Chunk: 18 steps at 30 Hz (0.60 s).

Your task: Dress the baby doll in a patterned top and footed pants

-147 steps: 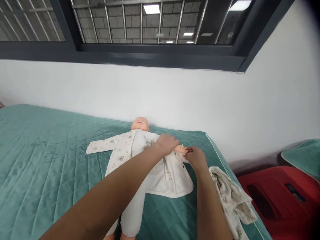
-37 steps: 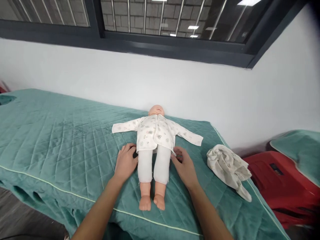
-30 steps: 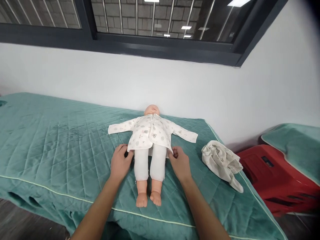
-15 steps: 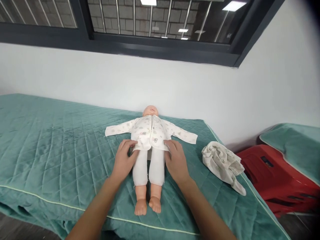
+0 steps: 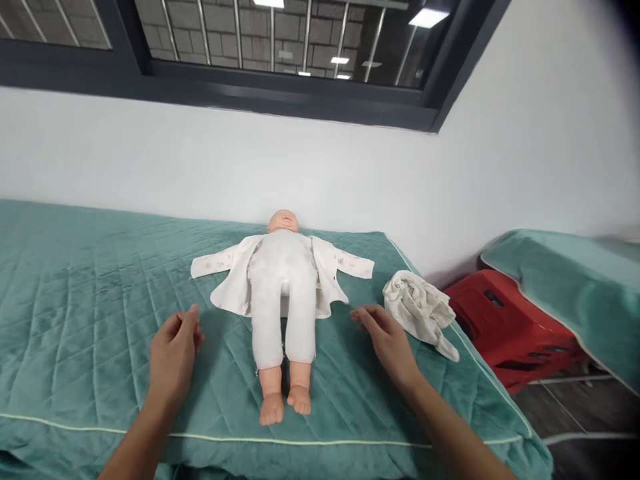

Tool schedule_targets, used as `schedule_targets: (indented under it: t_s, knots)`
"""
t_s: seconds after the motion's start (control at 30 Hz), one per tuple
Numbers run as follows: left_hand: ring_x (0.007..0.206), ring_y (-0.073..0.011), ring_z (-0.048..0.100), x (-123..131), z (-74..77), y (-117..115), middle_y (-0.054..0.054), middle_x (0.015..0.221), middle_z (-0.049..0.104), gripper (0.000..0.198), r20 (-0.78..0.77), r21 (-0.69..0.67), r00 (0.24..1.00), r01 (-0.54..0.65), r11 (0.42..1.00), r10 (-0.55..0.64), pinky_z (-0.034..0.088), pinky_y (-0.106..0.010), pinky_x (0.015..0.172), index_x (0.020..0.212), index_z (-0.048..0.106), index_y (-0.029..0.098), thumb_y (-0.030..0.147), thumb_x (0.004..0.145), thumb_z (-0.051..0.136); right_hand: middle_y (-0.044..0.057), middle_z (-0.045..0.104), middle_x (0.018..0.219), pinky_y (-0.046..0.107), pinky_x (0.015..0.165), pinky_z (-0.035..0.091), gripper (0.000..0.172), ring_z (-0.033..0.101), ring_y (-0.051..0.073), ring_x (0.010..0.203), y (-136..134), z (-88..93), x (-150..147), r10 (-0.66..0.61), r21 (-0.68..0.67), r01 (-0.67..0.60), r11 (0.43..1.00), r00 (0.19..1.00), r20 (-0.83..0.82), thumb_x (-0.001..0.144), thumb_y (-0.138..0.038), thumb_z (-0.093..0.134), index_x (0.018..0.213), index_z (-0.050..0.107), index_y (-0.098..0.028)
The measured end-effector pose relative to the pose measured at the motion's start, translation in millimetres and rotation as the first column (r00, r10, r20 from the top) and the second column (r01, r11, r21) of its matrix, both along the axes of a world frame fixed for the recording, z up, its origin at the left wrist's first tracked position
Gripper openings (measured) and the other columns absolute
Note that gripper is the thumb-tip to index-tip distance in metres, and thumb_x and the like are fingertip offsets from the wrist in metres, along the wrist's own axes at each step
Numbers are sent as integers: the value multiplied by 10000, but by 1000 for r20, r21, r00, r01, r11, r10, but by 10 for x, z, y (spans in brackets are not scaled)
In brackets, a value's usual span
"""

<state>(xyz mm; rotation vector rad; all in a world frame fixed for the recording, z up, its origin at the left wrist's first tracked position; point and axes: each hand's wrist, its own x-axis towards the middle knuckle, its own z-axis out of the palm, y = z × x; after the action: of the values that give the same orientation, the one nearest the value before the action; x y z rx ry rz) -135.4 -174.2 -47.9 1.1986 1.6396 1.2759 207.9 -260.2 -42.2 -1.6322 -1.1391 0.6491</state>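
Note:
A baby doll (image 5: 286, 267) with a white cloth body lies on its back on the green quilted bed cover (image 5: 100, 280), feet toward me. Its white printed baby jacket (image 5: 330, 277) is spread apart at the front, baring the chest, with both sleeves stretched out sideways. My left hand (image 5: 175, 353) hovers to the left of the doll's legs, fingers curled together with nothing in them. On the other side, my right hand (image 5: 387, 343) has its fingers drawn together and empty, just off the jacket's right flap.
A crumpled white printed garment (image 5: 417, 310) lies right of the doll, near the bed's edge. Beyond that edge are a red plastic object (image 5: 510, 327) and another green cover (image 5: 565, 273). A white wall (image 5: 300, 167) with a dark-framed window runs behind the bed.
The jacket's two front flaps have been folded outward, uncovering the doll's torso. Both hands have let go and moved apart to either side. The view has shifted slightly right.

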Motion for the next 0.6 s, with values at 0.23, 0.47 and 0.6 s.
schedule_targets:
  t_s: [0.23, 0.47, 0.6]
  knots:
    - [564, -124, 429, -59, 167, -242, 34, 552, 456, 463, -124, -2, 976, 181, 984, -180, 335, -232, 552, 574, 461, 191, 535, 882, 486, 205, 597, 1253, 451, 1021, 384, 455, 527, 342, 1181, -227, 197, 1272, -199, 30, 284, 958, 590, 782, 842, -429, 553, 1183, 598, -131]
    - [593, -138, 455, -63, 159, -438, 33, 576, 487, 468, -130, -15, 913, 387, 922, -386, 342, -240, 591, 606, 486, 192, 584, 860, 501, 215, 695, 998, 364, 703, 434, 457, 658, 328, 903, -295, 264, 1828, -10, -377, 459, 805, 645, 764, 854, -518, 548, 1028, 657, -110]
    - [637, -156, 486, -163, 117, -538, 25, 625, 522, 456, -133, -45, 857, 497, 867, -498, 364, -255, 628, 673, 534, 194, 603, 869, 485, 151, 707, 986, 341, 692, 416, 338, 652, 285, 872, -381, 555, 1616, -61, -289, 422, 859, 646, 761, 869, -449, 522, 1025, 636, -171]
